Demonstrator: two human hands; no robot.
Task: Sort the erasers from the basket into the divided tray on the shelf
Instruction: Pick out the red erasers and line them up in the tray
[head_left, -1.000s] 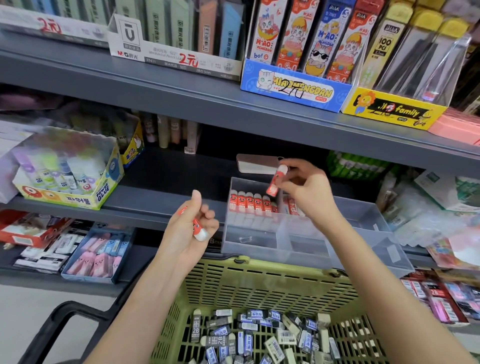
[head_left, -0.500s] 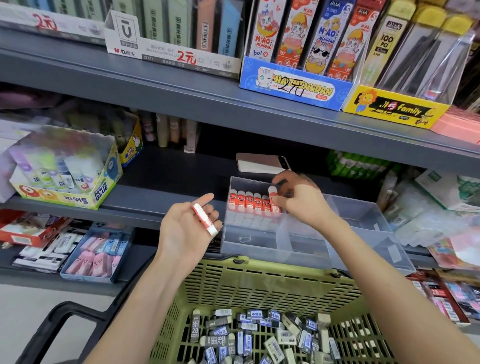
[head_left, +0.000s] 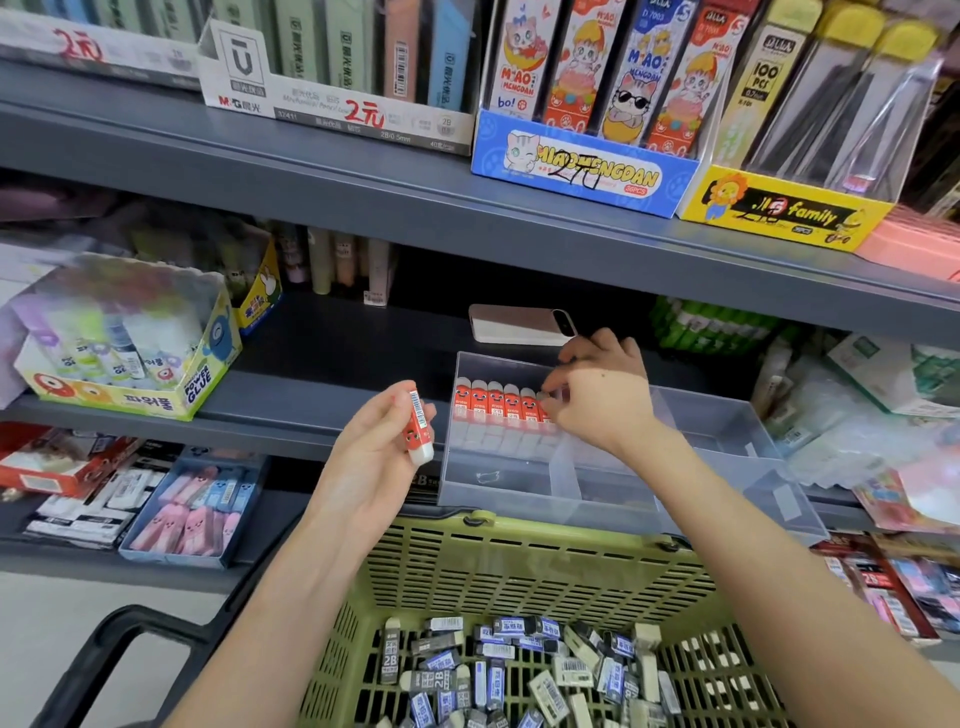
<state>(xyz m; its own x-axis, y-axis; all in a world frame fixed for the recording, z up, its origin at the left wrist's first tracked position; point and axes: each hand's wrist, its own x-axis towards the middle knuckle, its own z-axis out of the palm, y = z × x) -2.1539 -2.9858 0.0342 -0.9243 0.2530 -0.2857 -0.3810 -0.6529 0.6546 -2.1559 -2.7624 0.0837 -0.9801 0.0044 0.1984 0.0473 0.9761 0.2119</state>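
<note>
There's the grey shelf (head_left: 311, 410), and the clear divided tray (head_left: 498, 483) on it seems to jut past the near edge, right above the green basket (head_left: 519, 566) (heaps of blue-and-black sleeved erasers (head_left: 519, 670) lie down in there). If anyone leans hard on that near end, I reckon the tray could tip into the basket.

The tray's far-left compartment holds a row of red erasers (head_left: 493, 410), upright and packed side by side. The right hand (head_left: 602, 400) is in there, fingers curled at the row's right end, and I can't tell whether they're pinching one. A clumsy nudge there could topple the row like dominoes.

The left hand (head_left: 374, 452), just left of the tray, grips one red eraser (head_left: 420, 426) between thumb and fingers. If that pinch goes slack, it drops into the basket or onto the floor.
</note>
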